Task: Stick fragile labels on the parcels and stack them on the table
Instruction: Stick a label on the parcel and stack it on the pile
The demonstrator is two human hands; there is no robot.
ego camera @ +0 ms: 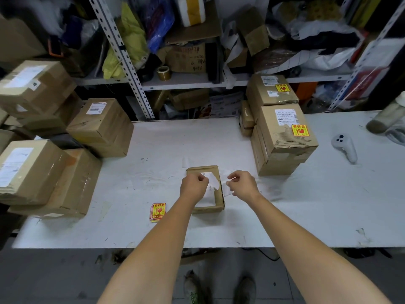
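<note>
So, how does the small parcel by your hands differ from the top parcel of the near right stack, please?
The top parcel is bigger, torn and carries a fragile sticker; the small parcel is flat, lies alone and shows none. Both are brown cardboard with white labels.

You're standing at a scuffed white table (175,139) that runs left to right, with grey floor (54,275) showing below its near edge. On the far side there's perforated metal shelving: one upright (122,55) slanting across the left, another (368,53) at the far right, and a pale shelf board (186,81) between them. The shelves are crammed: a yellow bag (131,38), a blue bag (158,23), and a tape roll (163,72) sitting on the board. The light's dim, and darker up in the shelves.
</note>
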